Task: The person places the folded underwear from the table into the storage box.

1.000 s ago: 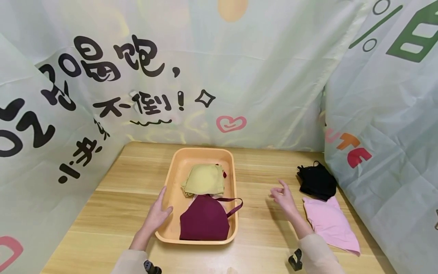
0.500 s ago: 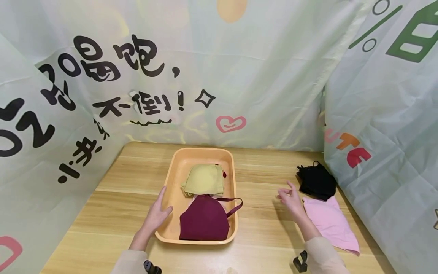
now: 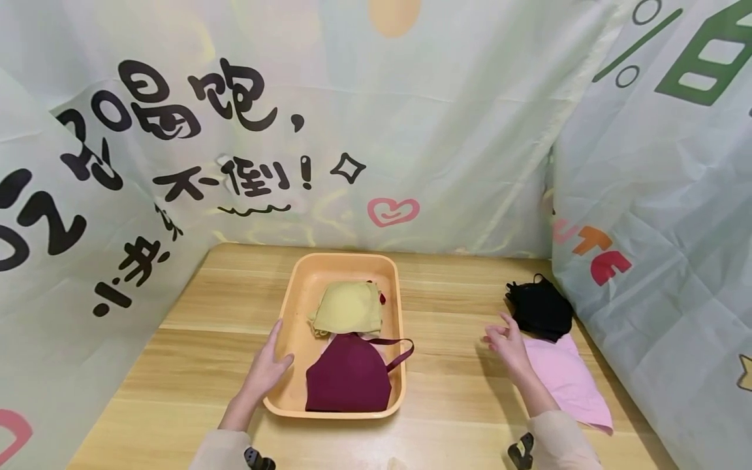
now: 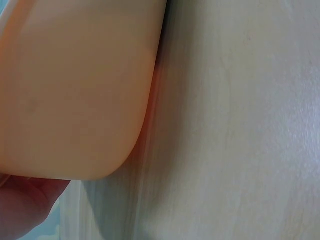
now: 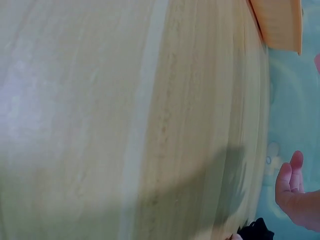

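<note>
My left hand point(image 3: 266, 371) holds the left rim of an orange plastic tray point(image 3: 336, 414), thumb over the inside and fingers along the outer side. The left wrist view shows the tray's outer wall point(image 4: 75, 90) close up, with part of that hand at lower left. In the tray lie a folded maroon bra point(image 3: 349, 377), its strap over the right rim, and a folded yellow-green garment point(image 3: 348, 307) behind it. My right hand point(image 3: 510, 346), fingers loosely bent and holding nothing, hovers above the table beside a folded pink garment point(image 3: 566, 378); its forearm partly hides this garment.
A folded black garment point(image 3: 539, 308) with thin straps lies behind the pink one, near the right curtain point(image 3: 658, 196). Printed cloth point(image 3: 458, 156) encloses the back and both sides of the wooden table point(image 3: 194, 352).
My right hand has moved to the right, closer to the pink and black garments. The left hand stays at the tray's rim. The head view has shifted slightly.
</note>
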The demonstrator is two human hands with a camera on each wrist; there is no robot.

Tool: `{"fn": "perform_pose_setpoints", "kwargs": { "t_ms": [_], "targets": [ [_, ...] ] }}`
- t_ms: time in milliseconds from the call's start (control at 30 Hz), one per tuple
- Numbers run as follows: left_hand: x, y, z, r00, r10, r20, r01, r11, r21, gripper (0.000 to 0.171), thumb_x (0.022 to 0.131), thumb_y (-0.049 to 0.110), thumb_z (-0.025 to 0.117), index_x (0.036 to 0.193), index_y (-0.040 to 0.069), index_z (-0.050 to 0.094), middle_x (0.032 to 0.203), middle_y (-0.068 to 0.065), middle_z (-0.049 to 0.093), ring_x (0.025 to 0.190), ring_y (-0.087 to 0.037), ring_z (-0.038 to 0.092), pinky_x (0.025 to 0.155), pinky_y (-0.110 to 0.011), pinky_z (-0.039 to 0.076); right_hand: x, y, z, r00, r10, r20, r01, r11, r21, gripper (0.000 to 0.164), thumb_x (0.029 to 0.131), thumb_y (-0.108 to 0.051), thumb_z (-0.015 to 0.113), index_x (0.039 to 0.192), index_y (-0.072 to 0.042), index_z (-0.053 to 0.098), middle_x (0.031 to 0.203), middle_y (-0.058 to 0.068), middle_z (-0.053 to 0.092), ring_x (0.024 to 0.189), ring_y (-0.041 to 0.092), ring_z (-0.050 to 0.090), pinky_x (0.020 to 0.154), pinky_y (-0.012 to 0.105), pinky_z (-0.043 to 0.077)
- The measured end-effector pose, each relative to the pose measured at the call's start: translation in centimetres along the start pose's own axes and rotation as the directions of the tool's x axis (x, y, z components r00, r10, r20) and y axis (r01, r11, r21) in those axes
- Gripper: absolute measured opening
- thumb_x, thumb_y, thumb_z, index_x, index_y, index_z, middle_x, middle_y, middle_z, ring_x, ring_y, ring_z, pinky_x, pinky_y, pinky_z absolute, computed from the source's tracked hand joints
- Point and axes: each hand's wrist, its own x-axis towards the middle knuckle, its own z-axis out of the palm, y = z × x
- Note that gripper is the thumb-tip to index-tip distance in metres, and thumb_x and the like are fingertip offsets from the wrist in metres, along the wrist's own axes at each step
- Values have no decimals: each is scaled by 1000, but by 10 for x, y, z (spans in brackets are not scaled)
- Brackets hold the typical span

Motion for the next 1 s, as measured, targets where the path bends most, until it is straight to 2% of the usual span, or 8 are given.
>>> {"fn": "perform_pose_setpoints", "kwargs": {
  "t_ms": [67, 200, 267, 333, 467, 567, 767, 1000],
  "targets": [
    [-1, 0, -1, 1000, -3, 1, 3, 1000, 0, 79, 81, 0, 55, 146, 4, 10, 146, -28, 18, 124, -50, 30, 102, -58, 23, 0, 1, -1, 1000, 6, -8, -6, 1000, 7, 63, 94, -9, 42, 144, 3, 4, 114, 18, 45, 76, -3, 55, 72, 18, 48],
    [-1, 0, -1, 1000, -4, -3, 4, 1000, -1, 80, 81, 0, 56, 146, 4, 10, 144, -30, 19, 93, -40, 53, 100, -59, 27, -1, 2, -7, 1000, 15, -23, -14, 1000, 20, 65, 94, -11, 43, 144, 2, 3, 110, 13, 47, 74, -5, 55, 71, 17, 48],
    [-1, 0, -1, 1000, -9, -4, 9, 1000, -4, 80, 81, 0, 56, 146, 4, 10, 144, -31, 21, 67, -26, 50, 97, -58, 33, -2, 3, -11, 999, 15, -30, -15, 1000, 25, 66, 94, -11, 43, 144, 2, 2, 107, 9, 49, 73, -5, 56, 71, 17, 48],
    [-1, 0, 0, 1000, -13, -1, 13, 1000, -9, 80, 81, 0, 56, 146, 5, 10, 144, -31, 21, 59, -20, 45, 96, -58, 34, -4, 3, -15, 999, 17, -38, -16, 999, 36, 66, 94, -11, 42, 144, 2, 2, 103, 4, 51, 73, -6, 55, 70, 17, 48],
    [-1, 1, 0, 1000, -15, 8, 15, 1000, -19, 80, 82, -1, 55, 146, 5, 9, 144, -31, 20, 55, -15, 40, 97, -59, 33, -8, 4, -23, 998, 24, -58, -20, 998, 66, 66, 94, -10, 42, 144, 2, 1, 96, -5, 51, 72, -7, 55, 69, 16, 48],
    [-1, 2, 0, 1000, -9, 11, 9, 1000, -16, 80, 82, -1, 55, 146, 5, 9, 144, -31, 19, 54, -14, 40, 98, -59, 32, -9, 5, -27, 998, 35, -61, -30, 997, 71, 67, 94, -12, 42, 144, 1, 0, 99, -2, 52, 72, -7, 55, 69, 15, 47],
    [-2, 2, -1, 999, -24, 22, 25, 999, -33, 80, 82, 1, 55, 147, 7, 7, 146, -29, 18, 44, -7, 30, 70, -45, 48, -8, 9, -34, 996, 48, -72, -45, 998, 36, 67, 95, -15, 40, 145, 0, -2, 115, 16, 46, 73, -7, 55, 69, 14, 47],
    [-1, 2, -1, 999, -22, 31, 23, 999, -24, 80, 83, 2, 55, 147, 6, 7, 146, -28, 18, 43, -6, 29, 67, -34, 45, -10, 15, -41, 991, 87, -98, -67, 979, 193, 70, 92, -11, 44, 145, -2, -2, 93, -6, 48, 72, -2, 54, 70, 16, 47]
  ]
}}
